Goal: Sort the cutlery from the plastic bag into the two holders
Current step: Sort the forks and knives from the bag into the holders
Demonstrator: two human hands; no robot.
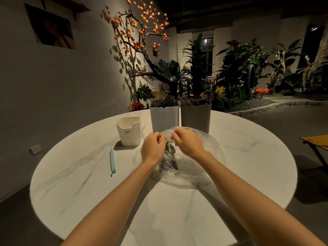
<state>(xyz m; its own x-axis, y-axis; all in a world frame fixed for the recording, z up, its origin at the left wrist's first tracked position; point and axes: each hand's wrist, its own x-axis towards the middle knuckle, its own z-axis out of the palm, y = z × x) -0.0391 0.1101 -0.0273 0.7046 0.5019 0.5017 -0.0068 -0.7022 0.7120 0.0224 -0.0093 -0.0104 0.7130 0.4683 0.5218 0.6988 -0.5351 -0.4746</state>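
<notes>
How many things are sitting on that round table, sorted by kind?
Tall holders, already stuffed with cutlery: 2, one white and one grey
Small white cup-like container: 1
Clear plastic bag, its top pinched by both hands (left, right): 1
Light blue sealing clip: 1
Total: 5. The cutlery inside the bag is too blurred to count.

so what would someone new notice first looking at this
Both hands meet at the middle of the round marble table: the left hand and right hand pinch the top of a clear plastic bag with dark cutlery inside. Behind it stand two tall holders, already full, with a small white cup to their left. A branch of orange fruit glows against the back wall.
</notes>
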